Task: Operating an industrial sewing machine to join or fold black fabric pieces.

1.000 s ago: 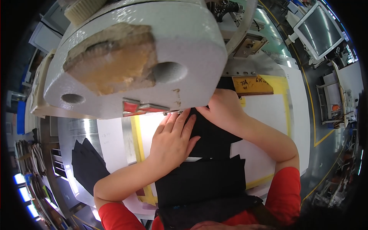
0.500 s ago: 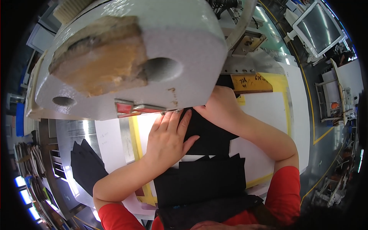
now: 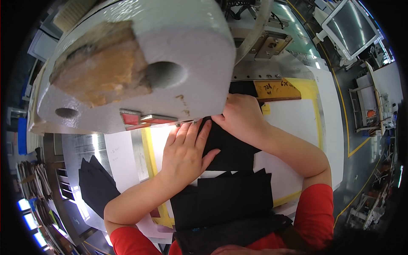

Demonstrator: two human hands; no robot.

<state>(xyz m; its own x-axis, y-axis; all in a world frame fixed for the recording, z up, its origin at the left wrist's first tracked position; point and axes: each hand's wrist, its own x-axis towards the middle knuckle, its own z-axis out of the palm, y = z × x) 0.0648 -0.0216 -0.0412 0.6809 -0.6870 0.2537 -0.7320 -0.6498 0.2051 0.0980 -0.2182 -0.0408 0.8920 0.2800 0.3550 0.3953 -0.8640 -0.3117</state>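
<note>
A black fabric piece [image 3: 231, 151] lies flat on the white work surface, its far part running under the pale machine head [image 3: 199, 51]. My left hand [image 3: 186, 146] rests palm down on its left edge, fingers stretched out and thumb apart, fingertips close beneath the machine's lower edge. Farther right, my right hand [image 3: 243, 115] presses on the same piece with bent fingers, its thumb pointing left. The machine hides part of that hand's fingertips. Nearer to me, a stack of black fabric pieces [image 3: 233, 195] overlaps the front of the surface.
More black pieces [image 3: 95, 182] lie fanned at the left. A yellow marked block [image 3: 278, 90] sits beyond my right hand. Yellow tape [image 3: 319, 123] borders the white surface [image 3: 293, 127]. A monitor [image 3: 350, 29] stands at the far right.
The machine head appears slightly farther left in the picture, showing a bit more of my right hand. Both hands and the fabric have hardly moved.
</note>
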